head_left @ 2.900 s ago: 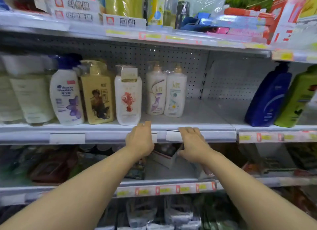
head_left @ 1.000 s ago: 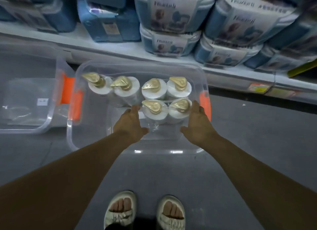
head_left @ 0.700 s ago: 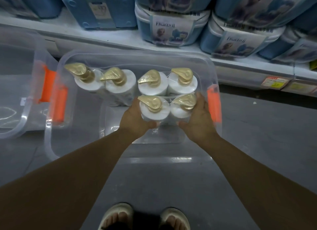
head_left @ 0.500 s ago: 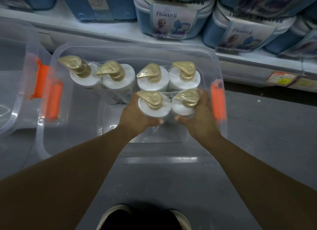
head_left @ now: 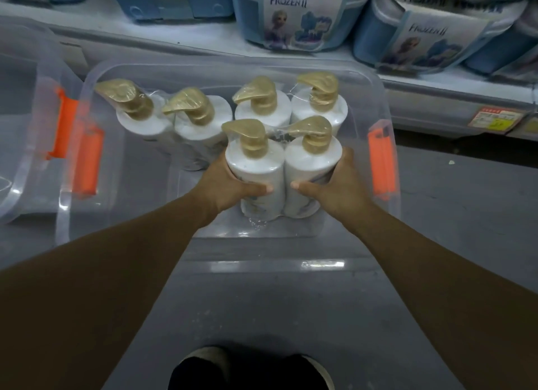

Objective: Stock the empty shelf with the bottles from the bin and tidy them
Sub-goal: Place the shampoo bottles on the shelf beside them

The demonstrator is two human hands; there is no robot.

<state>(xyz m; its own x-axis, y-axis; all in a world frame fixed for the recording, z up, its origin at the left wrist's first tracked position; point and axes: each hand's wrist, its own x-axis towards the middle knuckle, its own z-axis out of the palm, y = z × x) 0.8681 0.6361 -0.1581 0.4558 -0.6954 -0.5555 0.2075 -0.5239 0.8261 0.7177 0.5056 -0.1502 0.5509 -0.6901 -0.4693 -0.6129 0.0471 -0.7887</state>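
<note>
Gripping the front pair of bottles [head_left: 283,171] inside the clear bin [head_left: 378,98], our left hand [head_left: 224,186] and right hand [head_left: 340,186] clamp its outer sides, bare bin floor to the left, four bottles [head_left: 233,113] behind.
</note>
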